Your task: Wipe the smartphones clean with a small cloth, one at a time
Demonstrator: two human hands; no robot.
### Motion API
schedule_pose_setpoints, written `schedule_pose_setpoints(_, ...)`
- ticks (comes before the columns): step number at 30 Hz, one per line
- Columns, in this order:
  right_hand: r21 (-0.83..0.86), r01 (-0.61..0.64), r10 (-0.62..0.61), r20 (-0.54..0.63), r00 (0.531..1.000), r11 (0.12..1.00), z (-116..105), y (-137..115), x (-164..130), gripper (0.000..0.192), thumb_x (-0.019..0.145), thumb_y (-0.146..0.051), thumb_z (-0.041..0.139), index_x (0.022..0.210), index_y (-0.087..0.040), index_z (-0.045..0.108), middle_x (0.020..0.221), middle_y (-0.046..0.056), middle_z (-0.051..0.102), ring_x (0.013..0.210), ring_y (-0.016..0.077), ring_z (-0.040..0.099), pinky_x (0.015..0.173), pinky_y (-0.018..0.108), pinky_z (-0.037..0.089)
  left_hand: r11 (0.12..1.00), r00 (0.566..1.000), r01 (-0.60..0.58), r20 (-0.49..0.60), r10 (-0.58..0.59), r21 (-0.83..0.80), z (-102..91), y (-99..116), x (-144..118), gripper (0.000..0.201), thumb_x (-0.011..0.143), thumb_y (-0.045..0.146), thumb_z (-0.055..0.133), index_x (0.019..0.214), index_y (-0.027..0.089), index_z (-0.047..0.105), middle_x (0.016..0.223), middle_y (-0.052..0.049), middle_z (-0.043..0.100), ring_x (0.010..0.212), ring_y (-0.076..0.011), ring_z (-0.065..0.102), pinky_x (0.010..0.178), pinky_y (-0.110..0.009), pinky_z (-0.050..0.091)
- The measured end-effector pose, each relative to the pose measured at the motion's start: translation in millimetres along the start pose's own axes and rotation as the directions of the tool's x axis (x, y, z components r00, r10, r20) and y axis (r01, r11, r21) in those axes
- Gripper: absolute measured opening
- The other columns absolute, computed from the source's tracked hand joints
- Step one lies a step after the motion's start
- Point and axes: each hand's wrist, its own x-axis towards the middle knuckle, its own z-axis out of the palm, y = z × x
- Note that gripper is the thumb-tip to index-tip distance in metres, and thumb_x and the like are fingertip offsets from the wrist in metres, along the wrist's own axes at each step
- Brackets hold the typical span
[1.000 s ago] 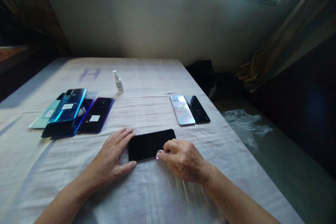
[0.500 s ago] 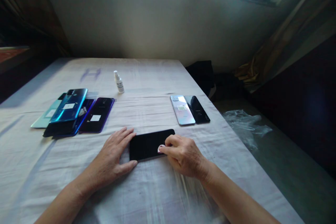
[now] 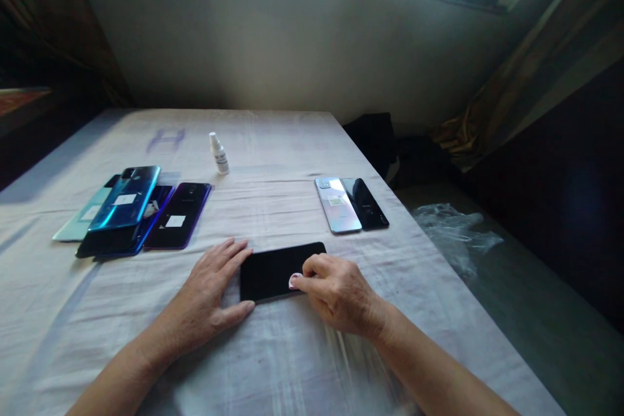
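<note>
A black smartphone lies screen up on the cloth in front of me. My left hand braces its left end, thumb at the near corner and fingertips at the far one. Pinched in my right hand is a small white wiping pad, pressed to the screen's right part; most of the pad is hidden by the fingers. Beyond the phone stands a small white spray bottle. To the right rest a silver phone and a black phone, side by side.
At the left, a blue phone tops an overlapping pile with a pale green phone. Beside it lies a purple-edged phone with a white sticker. A cloth covers the table. Clear plastic lies beyond its right edge.
My right hand has slid the white wiping pad slightly left across the screen. My left hand keeps its place at the phone's left end. The view has shifted a little.
</note>
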Motion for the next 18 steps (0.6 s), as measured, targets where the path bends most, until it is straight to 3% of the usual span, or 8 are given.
schedule_pose_setpoints(4,-0.002,0.017,-0.017,0.025,1.000,1.000,-1,-2,-2,0.028,0.098,-0.015,0.045,0.100,-0.020,0.073,0.084,0.004,0.065,0.068,0.0150,0.056,0.060,0.026,0.043,1.000,1.000,0.012,0.009,-0.012,0.003,-0.8,2,0,0.075,0.085,0.042,0.067,0.152,0.024,0.038,0.158,-0.014,0.041,0.145,-0.0363,0.037,0.115,-0.057,0.035)
schedule_pose_setpoints(9,-0.034,-0.062,0.061,-0.036,0.997,0.997,1,1,2,0.030,0.097,-0.011,0.045,0.103,-0.018,0.073,0.085,0.006,0.065,0.072,0.0158,0.059,0.062,0.026,0.045,1.000,1.000,0.026,0.013,-0.026,-0.003,-0.8,2,1,0.075,0.084,0.043,0.067,0.151,0.025,0.040,0.158,-0.012,0.041,0.146,-0.0364,0.036,0.116,-0.056,0.034)
schedule_pose_setpoints(15,0.050,0.012,-0.014,0.024,1.000,0.999,-6,1,-6,0.028,0.094,-0.012,0.046,0.101,-0.020,0.073,0.085,0.004,0.064,0.069,0.0148,0.057,0.061,0.026,0.044,1.000,1.000,0.001,-0.004,-0.001,0.018,-1.6,4,1,0.076,0.084,0.042,0.066,0.152,0.021,0.039,0.157,-0.014,0.042,0.144,-0.0367,0.038,0.115,-0.056,0.036)
schedule_pose_setpoints(18,0.051,-0.010,0.011,-0.021,1.000,0.999,-12,12,-15,0.029,0.092,-0.009,0.047,0.103,-0.020,0.072,0.086,0.005,0.064,0.072,0.0150,0.059,0.064,0.025,0.047,1.000,1.000,-0.008,-0.019,0.008,0.027,-1.0,4,1,0.077,0.085,0.042,0.066,0.153,0.021,0.037,0.158,-0.014,0.042,0.145,-0.0361,0.038,0.115,-0.055,0.035)
